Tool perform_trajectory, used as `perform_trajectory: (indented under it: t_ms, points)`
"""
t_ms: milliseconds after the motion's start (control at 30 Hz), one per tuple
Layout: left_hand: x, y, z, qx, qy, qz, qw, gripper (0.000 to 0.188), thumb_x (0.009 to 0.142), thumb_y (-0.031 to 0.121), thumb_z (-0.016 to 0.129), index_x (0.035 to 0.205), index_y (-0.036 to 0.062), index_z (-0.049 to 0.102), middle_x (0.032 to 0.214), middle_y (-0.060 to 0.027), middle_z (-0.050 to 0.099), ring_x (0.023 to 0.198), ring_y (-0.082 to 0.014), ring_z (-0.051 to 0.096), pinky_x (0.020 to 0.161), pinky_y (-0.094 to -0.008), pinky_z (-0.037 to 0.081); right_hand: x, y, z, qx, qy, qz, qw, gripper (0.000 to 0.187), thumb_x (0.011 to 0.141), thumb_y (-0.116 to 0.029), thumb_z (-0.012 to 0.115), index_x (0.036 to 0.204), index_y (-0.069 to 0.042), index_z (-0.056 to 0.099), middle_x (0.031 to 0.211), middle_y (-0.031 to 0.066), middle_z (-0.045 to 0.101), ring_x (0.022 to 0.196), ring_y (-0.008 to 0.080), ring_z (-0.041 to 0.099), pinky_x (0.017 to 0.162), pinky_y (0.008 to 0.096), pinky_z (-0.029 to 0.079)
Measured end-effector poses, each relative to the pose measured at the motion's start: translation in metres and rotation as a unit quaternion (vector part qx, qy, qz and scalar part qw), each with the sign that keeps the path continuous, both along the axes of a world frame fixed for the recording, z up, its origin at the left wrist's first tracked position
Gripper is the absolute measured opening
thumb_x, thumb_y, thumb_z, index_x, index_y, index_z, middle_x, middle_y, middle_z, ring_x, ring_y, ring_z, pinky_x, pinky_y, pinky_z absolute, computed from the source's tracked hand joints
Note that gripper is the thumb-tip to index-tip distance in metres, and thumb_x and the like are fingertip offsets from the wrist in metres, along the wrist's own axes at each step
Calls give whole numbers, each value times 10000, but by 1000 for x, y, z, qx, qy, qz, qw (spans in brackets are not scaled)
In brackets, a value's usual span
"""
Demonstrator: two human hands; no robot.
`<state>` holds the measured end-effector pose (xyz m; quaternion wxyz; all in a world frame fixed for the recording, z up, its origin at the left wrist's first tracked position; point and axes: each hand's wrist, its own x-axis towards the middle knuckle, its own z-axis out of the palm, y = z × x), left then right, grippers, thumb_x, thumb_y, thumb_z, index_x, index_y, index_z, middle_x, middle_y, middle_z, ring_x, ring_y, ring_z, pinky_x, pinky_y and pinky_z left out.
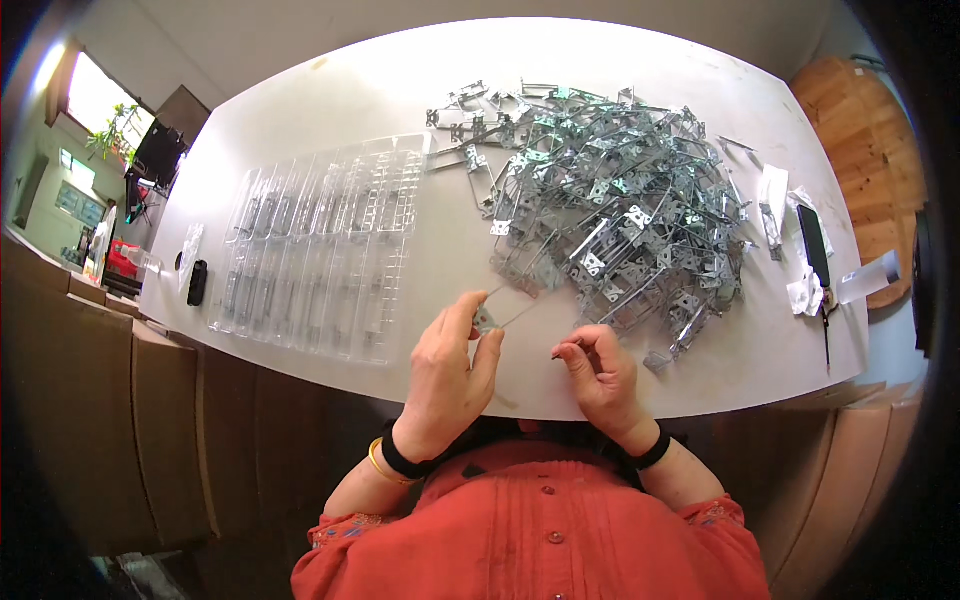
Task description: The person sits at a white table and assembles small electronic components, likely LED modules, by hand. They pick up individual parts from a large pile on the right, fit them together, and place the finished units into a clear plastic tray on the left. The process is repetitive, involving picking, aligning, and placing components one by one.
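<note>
My left hand point(442, 375) pinches a small metal bracket point(485, 321) between thumb and fingers, and thin rods stick out from it toward the right. A short way to the right, my right hand point(604, 384) is closed with thumb against curled fingers. Something tiny and dark may show at its fingertips; I cannot make it out. Beyond both hands spreads a big tangled pile of metal brackets with rods point(620, 190). On the left of the table lies a clear plastic tray point(415, 235) with narrow compartments, several of which hold metal parts.
The white table point(480, 375) curves in front of me. At its right edge are a black-handled tool point(815, 245), crumpled white paper point(803, 293) and a clear cylinder point(868, 278). A small black object point(198, 284) lies left of the tray. Cardboard boxes point(165, 420) stand below the left edge.
</note>
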<state>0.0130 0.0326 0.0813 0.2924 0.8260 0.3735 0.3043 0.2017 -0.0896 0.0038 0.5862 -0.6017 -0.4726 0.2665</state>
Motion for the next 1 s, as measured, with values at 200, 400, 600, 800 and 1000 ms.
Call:
perform_trajectory:
  t_ms: [200, 400, 600, 800, 1000]
  points:
    - [-26, -3, -8, -127, 62, -43, 989, 391, 1011, 51, 695, 1391, -24, 638, 1139, -220, 707, 969, -339, 692, 881, -426, 565, -1, 2, 0, 19, -22, -21, 999, 147, 1109, -162, 737, 1162, -44, 666, 954, 58, 735, 766, 118, 653, 717, 275, 543]
    - [-25, 13, -22, -103, 76, -69, 989, 314, 999, 41, 679, 1305, -29, 688, 1127, -231, 705, 988, -387, 701, 903, -434, 562, 3, 9, -2, 40, -34, -7, 999, 126, 1113, -140, 717, 1147, -28, 671, 1313, 155, 709, 990, 149, 672, 859, 289, 556]
    - [-18, 22, -37, -114, 19, -10, 993, 221, 1019, 11, 672, 1219, -48, 743, 1116, -191, 696, 964, -280, 740, 832, -384, 582, 1, 7, 1, 5, 10, 11, 1000, 132, 1120, -151, 712, 1156, -28, 680, 1262, 129, 762, 931, 128, 680, 840, 282, 562]
    - [-5, 20, -49, -114, -114, 38, 986, 265, 1020, 9, 719, 1275, -58, 707, 1185, -157, 684, 919, -189, 724, 790, -352, 592, -1, 5, 14, -41, -10, 58, 997, 114, 1112, -127, 720, 1155, -25, 690, 1099, 81, 806, 860, 104, 709, 769, 269, 571]
    - [-3, -1, -36, -26, -37, 32, 998, 301, 1001, 79, 782, 1260, -41, 686, 1164, -190, 684, 927, -277, 721, 800, -393, 601, 2, 3, 9, -38, -1, 104, 994, 101, 1117, -115, 708, 1165, -27, 691, 1042, 70, 800, 846, 107, 726, 752, 277, 582]
